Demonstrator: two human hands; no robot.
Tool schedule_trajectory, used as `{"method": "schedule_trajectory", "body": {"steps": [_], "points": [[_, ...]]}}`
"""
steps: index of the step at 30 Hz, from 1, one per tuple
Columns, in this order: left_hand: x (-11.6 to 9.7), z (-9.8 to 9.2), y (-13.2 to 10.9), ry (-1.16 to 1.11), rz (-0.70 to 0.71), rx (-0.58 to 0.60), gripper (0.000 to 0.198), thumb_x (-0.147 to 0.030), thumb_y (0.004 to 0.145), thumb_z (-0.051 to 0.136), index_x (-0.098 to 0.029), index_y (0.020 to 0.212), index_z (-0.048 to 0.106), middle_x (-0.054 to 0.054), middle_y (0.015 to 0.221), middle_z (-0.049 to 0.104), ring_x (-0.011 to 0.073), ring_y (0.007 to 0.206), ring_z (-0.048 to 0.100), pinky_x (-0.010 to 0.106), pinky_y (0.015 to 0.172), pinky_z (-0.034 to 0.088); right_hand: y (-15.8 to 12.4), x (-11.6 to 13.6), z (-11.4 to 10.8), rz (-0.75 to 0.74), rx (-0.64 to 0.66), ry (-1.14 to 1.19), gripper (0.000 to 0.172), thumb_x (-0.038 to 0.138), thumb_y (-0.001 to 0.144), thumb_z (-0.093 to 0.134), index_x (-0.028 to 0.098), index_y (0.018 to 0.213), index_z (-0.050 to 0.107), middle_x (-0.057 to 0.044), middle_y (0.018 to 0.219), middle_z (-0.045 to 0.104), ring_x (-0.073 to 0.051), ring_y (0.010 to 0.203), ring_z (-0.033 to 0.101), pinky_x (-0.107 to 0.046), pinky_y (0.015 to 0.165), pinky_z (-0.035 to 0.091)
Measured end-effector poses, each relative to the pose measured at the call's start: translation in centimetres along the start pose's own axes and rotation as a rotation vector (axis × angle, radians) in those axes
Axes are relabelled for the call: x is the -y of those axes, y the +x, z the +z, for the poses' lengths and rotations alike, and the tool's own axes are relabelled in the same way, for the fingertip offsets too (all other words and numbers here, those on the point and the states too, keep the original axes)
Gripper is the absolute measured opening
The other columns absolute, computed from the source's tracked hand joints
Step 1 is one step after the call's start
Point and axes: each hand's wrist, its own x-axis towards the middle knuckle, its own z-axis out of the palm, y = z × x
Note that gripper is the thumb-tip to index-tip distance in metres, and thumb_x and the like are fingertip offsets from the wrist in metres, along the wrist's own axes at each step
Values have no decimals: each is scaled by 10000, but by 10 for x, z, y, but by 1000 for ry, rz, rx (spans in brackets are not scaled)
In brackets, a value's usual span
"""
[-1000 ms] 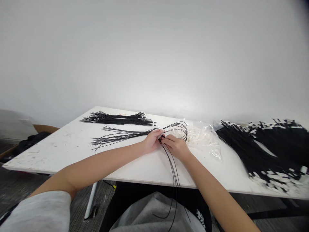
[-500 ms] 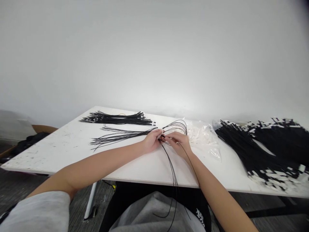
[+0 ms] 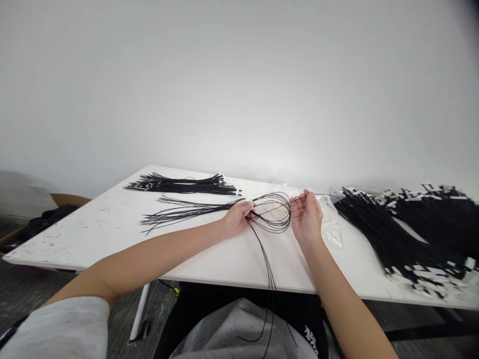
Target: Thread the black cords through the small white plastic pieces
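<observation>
My left hand (image 3: 238, 218) is closed on a white connector piece (image 3: 248, 209) from which thin black wires run out. Some wires fan to the left over the table, others form round loops (image 3: 275, 230) on the right, and a few hang down over the front edge (image 3: 266, 264). To the right of the loops is my right hand (image 3: 307, 214), palm turned up, with thumb and index finger pinched on one thin black wire (image 3: 327, 194) that extends to the right. Its other fingers are loosely extended.
Behind the left wires, a bundle of black cables (image 3: 183, 184) lies on the white table (image 3: 101, 227). A clear plastic bag (image 3: 331, 227) sits right of centre. Large piles of black cables with white ends (image 3: 377, 227) cover the right side. A cardboard box (image 3: 67, 199) stands at far left.
My right hand has moved right, away from my left hand, and turned palm up with a wire. More loops now show between the hands. My left hand has stayed in place.
</observation>
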Motion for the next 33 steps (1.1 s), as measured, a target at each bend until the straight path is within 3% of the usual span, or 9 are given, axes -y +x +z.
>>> {"method": "schedule_trajectory", "body": {"steps": [2, 5, 9, 15, 33], "points": [[-1, 1, -1, 10, -5, 0, 59, -106, 770, 548, -102, 719, 576, 12, 595, 515, 64, 484, 484, 256, 628, 496, 0, 7, -1, 30, 22, 41, 290, 358, 691, 670, 226, 933, 581, 73, 645, 496, -38, 554, 500, -202, 570, 480], [-2, 2, -2, 15, 1, 0, 61, -110, 769, 557, -98, 711, 571, 20, 600, 516, 71, 500, 509, 215, 578, 474, -4, 13, -1, 82, 126, 1, 306, 343, 710, 642, 232, 988, 578, 94, 539, 377, -30, 427, 363, -160, 386, 341], [-2, 2, -2, -4, 6, -4, 55, -115, 755, 581, -99, 707, 561, 27, 617, 523, 86, 522, 539, 220, 570, 471, -11, 9, -1, 124, 264, -222, 200, 349, 699, 636, 175, 797, 630, 103, 447, 257, -24, 362, 205, -171, 325, 191], [-1, 3, -1, -13, 26, -12, 56, -108, 752, 581, -99, 702, 558, 25, 617, 534, 89, 512, 543, 256, 611, 486, -18, 1, 2, 87, 302, -518, 179, 301, 607, 689, 160, 576, 584, 96, 390, 273, -29, 353, 241, -191, 341, 216], [-2, 3, -1, -19, 2, 16, 56, -125, 769, 561, -92, 724, 560, 14, 560, 519, 102, 503, 558, 271, 645, 494, -15, 1, 3, 118, 194, -573, 164, 284, 573, 667, 162, 548, 561, 94, 403, 263, -31, 370, 227, -187, 331, 247]]}}
